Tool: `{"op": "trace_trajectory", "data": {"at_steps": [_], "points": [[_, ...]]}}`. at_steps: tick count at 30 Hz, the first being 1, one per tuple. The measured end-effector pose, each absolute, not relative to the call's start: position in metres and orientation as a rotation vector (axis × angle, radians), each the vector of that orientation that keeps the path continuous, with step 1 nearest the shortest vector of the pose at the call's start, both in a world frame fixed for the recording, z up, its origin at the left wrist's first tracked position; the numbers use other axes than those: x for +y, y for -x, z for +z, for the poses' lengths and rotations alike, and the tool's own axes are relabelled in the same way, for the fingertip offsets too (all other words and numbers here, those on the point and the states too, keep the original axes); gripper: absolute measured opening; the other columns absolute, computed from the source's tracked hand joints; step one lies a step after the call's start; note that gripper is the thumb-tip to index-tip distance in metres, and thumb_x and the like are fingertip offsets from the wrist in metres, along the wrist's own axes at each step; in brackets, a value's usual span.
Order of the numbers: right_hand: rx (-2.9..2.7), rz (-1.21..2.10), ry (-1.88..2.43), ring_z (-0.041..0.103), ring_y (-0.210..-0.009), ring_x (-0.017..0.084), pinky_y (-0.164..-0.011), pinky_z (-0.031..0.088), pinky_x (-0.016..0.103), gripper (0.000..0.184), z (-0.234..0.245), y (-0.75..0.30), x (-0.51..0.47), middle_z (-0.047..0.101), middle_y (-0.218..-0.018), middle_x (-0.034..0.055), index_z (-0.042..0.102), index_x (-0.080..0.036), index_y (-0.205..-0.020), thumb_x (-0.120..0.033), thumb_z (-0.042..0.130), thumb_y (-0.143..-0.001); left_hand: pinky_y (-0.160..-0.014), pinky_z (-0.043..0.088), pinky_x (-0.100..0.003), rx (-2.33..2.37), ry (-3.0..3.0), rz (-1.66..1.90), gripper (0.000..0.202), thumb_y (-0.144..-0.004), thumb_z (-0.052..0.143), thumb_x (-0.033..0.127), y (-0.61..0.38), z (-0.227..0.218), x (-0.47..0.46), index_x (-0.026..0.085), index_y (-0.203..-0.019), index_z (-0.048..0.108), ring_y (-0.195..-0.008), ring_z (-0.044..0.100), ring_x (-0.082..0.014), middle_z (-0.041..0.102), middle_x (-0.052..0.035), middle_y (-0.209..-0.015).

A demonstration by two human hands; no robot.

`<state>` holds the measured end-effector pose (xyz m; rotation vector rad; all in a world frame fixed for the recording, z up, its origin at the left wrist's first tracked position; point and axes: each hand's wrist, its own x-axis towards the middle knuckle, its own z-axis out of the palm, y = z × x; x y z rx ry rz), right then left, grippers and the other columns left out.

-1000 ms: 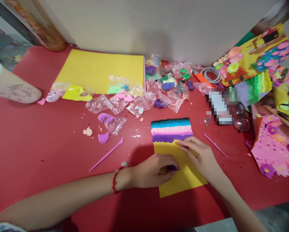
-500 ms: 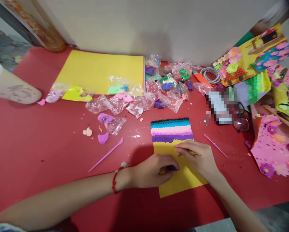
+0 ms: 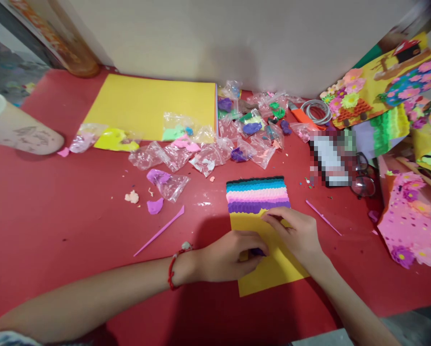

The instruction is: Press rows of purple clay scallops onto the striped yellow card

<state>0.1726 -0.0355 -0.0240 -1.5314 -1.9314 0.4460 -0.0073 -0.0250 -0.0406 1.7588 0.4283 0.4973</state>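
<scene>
In front of me lies a yellow card [image 3: 260,278], its upper part covered with clay bands [image 3: 257,194] in black, blue, white, pink and purple. My left hand [image 3: 231,257] hovers over the card's lower left, fingers curled around a lump of purple clay [image 3: 257,252]. Just under the purple band, my right hand [image 3: 297,231] has thumb and index finger pinched together at the card; whatever sits between the tips is hidden. A pink modelling tool [image 3: 159,231] lies to the left of the card, and another pink tool [image 3: 323,217] to its right.
Clear bags of clay [image 3: 208,161] stretch across the back, partly over a large yellow sheet [image 3: 150,101]. A white cup [image 3: 20,127] lies tilted at left. Glasses [image 3: 363,186], a blurred phone [image 3: 330,161] and flowered clay pictures [image 3: 406,211] crowd the right.
The right hand's fingers have drawn closer together at the purple band's lower edge. My left hand stays nearly still with its purple clay. The view has shifted very slightly.
</scene>
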Motion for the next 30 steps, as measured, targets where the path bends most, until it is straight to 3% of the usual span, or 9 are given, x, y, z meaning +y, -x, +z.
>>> {"op": "trace_trajectory", "data": {"at_steps": [4, 9, 14, 18, 22, 30], "points": [[-1.985, 0.477, 1.429, 0.068, -0.079, 0.013, -0.071, 0.055, 0.024, 0.021, -0.023, -0.175, -0.033, 0.072, -0.088, 0.002, 0.066, -0.02, -0.092, -0.015, 0.046, -0.088, -0.068, 0.048, -0.023, 0.432, -1.76, 0.483, 0.017, -0.08, 0.048, 0.007, 0.008, -0.039, -0.025, 0.01, -0.09, 0.061, -0.074, 0.058, -0.0136, 0.064, -0.0088, -0.085], [-1.948, 0.401, 1.438, 0.065, -0.063, 0.012, -0.06, 0.054, 0.022, 0.008, -0.023, -0.174, -0.032, 0.069, -0.07, -0.0001, 0.066, -0.02, -0.076, -0.019, 0.059, -0.081, -0.068, 0.048, -0.022, 0.441, -1.755, 0.492, 0.017, -0.08, 0.047, 0.007, 0.009, -0.04, -0.026, 0.012, -0.089, 0.06, -0.075, 0.058, -0.0133, 0.064, -0.0083, -0.086], [-2.031, 0.361, 1.395, 0.065, -0.077, 0.013, -0.068, 0.054, 0.024, 0.017, -0.025, -0.176, -0.031, 0.069, -0.084, 0.004, 0.066, -0.019, -0.09, -0.013, 0.05, -0.086, -0.069, 0.048, -0.022, 0.444, -1.761, 0.476, 0.016, -0.08, 0.048, 0.008, 0.008, -0.039, -0.025, 0.012, -0.09, 0.06, -0.075, 0.059, -0.0132, 0.065, -0.0079, -0.086], [-2.066, 0.271, 1.432, 0.063, -0.07, 0.014, -0.064, 0.053, 0.026, 0.01, -0.031, -0.178, -0.03, 0.066, -0.075, 0.0029, 0.065, -0.019, -0.083, -0.017, 0.055, -0.084, -0.067, 0.048, -0.022, 0.467, -1.765, 0.455, 0.016, -0.08, 0.048, 0.008, 0.007, -0.037, -0.025, 0.012, -0.089, 0.061, -0.073, 0.058, -0.0131, 0.065, -0.0081, -0.086], [-2.159, 0.203, 1.372, 0.063, -0.078, 0.015, -0.068, 0.053, 0.027, 0.022, -0.037, -0.178, -0.03, 0.067, -0.085, 0.0067, 0.065, -0.017, -0.094, -0.013, 0.044, -0.089, -0.069, 0.048, -0.022, 0.473, -1.764, 0.443, 0.016, -0.08, 0.048, 0.008, 0.007, -0.037, -0.025, 0.011, -0.089, 0.061, -0.075, 0.059, -0.0132, 0.065, -0.0084, -0.086], [-2.225, -0.071, 1.435, 0.056, -0.068, 0.015, -0.061, 0.041, 0.029, 0.011, -0.04, -0.176, -0.026, 0.065, -0.072, 0.0023, 0.066, -0.018, -0.082, -0.02, 0.055, -0.085, -0.069, 0.048, -0.022, 0.473, -1.766, 0.445, 0.016, -0.081, 0.049, 0.008, 0.008, -0.036, -0.024, 0.011, -0.089, 0.062, -0.075, 0.059, -0.0132, 0.066, -0.0083, -0.086]]}}
